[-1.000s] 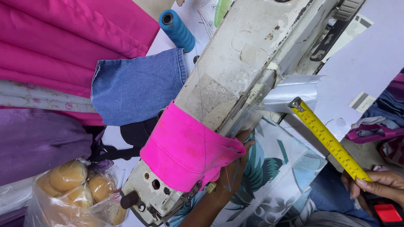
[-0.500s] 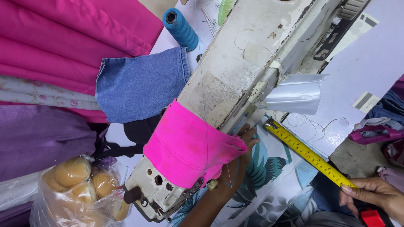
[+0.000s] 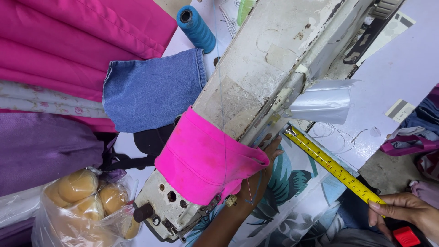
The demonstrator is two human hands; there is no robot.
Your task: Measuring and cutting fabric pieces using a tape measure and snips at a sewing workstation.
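We stretched the tape (image 3: 336,168) over the leafy cloth (image 3: 292,192) beneath the machine (image 3: 256,91). Our right hand (image 3: 402,212) pinched its case end; left fingers (image 3: 270,148) pressed the tip flat. Thin, springy, best held by both ends.

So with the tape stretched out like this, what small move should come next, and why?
Probably lower the tape flat onto the leaf-print fabric. The left hand pins its end beside the sewing machine, the right hand holds the far end taut, and the tape seems to run slightly above the cloth.
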